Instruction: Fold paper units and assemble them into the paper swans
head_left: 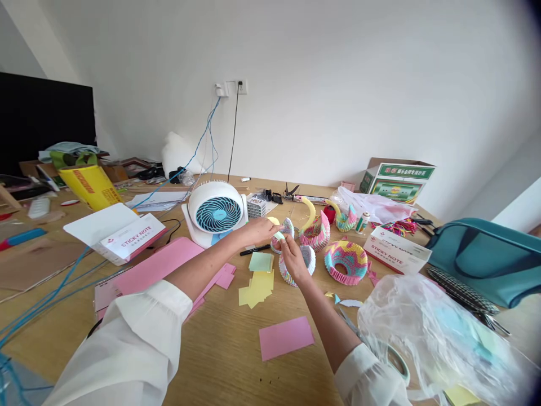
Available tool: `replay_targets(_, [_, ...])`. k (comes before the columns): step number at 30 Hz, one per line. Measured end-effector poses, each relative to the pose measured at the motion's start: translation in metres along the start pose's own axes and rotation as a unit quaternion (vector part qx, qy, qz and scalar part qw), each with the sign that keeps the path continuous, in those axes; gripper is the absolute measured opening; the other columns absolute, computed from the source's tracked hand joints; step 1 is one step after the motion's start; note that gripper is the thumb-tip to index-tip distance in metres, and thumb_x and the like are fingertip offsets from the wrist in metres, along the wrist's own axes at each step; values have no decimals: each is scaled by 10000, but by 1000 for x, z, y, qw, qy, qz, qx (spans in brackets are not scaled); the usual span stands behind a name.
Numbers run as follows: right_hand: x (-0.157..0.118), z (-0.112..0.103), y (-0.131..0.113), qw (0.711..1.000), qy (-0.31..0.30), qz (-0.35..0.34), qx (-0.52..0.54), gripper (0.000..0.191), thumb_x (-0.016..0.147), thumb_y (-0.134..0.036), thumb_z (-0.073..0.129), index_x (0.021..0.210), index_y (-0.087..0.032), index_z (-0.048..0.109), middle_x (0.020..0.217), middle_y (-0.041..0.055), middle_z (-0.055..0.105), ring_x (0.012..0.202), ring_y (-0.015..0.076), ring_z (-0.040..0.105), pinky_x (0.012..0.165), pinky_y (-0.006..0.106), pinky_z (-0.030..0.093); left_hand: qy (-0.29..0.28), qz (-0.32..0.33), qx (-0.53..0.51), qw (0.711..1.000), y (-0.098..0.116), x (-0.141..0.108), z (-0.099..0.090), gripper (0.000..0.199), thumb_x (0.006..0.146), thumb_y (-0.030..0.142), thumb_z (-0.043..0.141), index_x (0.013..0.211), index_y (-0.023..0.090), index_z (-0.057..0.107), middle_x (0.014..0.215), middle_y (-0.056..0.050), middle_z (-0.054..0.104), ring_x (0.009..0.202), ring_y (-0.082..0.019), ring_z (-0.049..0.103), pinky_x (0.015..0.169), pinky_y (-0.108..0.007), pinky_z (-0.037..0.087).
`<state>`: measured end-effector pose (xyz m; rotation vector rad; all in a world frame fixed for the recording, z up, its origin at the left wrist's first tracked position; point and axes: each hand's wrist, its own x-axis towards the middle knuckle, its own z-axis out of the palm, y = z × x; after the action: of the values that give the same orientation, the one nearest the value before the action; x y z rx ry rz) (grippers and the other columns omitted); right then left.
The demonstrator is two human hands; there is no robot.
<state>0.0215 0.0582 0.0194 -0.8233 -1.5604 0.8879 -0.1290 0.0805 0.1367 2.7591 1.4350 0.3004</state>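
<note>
My right hand (293,256) pinches a small pale green paper piece (279,237) above the table. Just left of it, my left hand (262,228) reaches to the same piece, its fingers close together at the piece's upper edge; what they grip is too small to make out. Behind and below my hands are folded-paper shapes, among them a white-rimmed round one (307,258). Pale green notes (261,262) and yellow notes (258,288) lie below my left hand, beside a black pen (255,250). Nearer me is a pink paper sheet (286,338).
A white fan (218,213) stands behind my left forearm. Multicoloured paper bowl (346,262), paper swan (316,231), scissors (349,322) and a plastic bag (431,327) lie right. Sticky-note boxes (133,237) flank both sides; pink sheets (163,265) lie left.
</note>
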Motion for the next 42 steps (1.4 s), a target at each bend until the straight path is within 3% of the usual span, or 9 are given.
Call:
replay_targets(4, [1, 2, 3, 1000, 12, 0, 1, 344, 974, -546, 384, 902, -245, 534, 791, 14, 528, 749, 196, 498, 745, 319, 432, -47, -16, -3, 999, 1, 3, 3, 368, 979, 328, 394, 1102, 150, 691, 726, -69, 680, 737, -210, 631, 707, -270, 401])
replay_targets(10, [-1, 4, -4, 1000, 21, 2, 15, 338, 970, -507, 395, 991, -226, 581, 854, 37, 595, 819, 205, 556, 813, 333, 463, -63, -50, -48, 996, 2, -2, -12, 582, 1020, 466, 194, 1074, 170, 693, 679, -49, 682, 713, -194, 643, 712, -255, 421])
replay_targets(12, [-3, 1, -9, 999, 33, 1, 20, 328, 968, -478, 405, 1047, -218, 588, 933, 56, 636, 887, 213, 583, 859, 344, 470, -49, -64, -85, 993, 0, -6, -22, 677, 1008, 530, 127, 1036, 185, 709, 701, -50, 700, 733, -196, 656, 725, -252, 431])
replay_targets(16, [-7, -8, -9, 997, 74, 6, 26, 338, 964, -450, 422, 1135, -214, 592, 1116, 87, 665, 1053, 228, 599, 975, 382, 453, 4, -110, -179, 978, -9, -14, -33, 758, 943, 674, 172, 919, 182, 747, 856, -81, 749, 775, -216, 659, 747, -270, 443])
replay_targets(23, [-21, -20, 3, 992, 105, 22, 69, 395, 976, -490, 414, 1183, -203, 589, 1142, 110, 699, 1110, 237, 644, 999, 422, 494, 19, -155, -263, 952, -26, -22, -24, 845, 865, 795, 200, 894, 168, 765, 889, -115, 754, 761, -234, 656, 680, -294, 462])
replay_targets(28, [-33, -25, -10, 994, 88, 3, 63, 392, 983, -485, 445, 1229, -222, 600, 1277, 103, 654, 1241, 258, 581, 1082, 459, 438, 22, -203, -371, 906, -36, -36, -18, 845, 810, 848, 279, 923, 161, 757, 890, -127, 752, 759, -233, 673, 672, -309, 495])
replay_targets(32, [-47, -34, -23, 991, 86, -1, 101, 365, 978, -477, 480, 1209, -231, 619, 1289, 108, 645, 1233, 271, 587, 1070, 468, 457, 81, -201, -445, 869, -36, -58, -5, 784, 791, 835, 394, 980, 150, 725, 885, -117, 732, 788, -222, 689, 711, -314, 518])
replay_targets(36, [-74, -40, -29, 988, 83, 46, 126, 350, 973, -489, 500, 1176, -240, 638, 1196, 106, 688, 1138, 272, 637, 1027, 476, 492, 157, -220, -532, 803, -31, -79, 15, 692, 755, 787, 546, 967, 141, 676, 888, -117, 725, 780, -218, 704, 702, -312, 526])
replay_targets(42, [-111, -35, -33, 995, 50, 71, 54, 354, 967, -520, 490, 1043, -239, 692, 982, 88, 724, 929, 258, 663, 869, 422, 542, 239, -243, -620, 707, -22, -98, 51, 591, 747, 651, 660, 1032, 134, 635, 868, -86, 706, 745, -167, 679, 698, -280, 518])
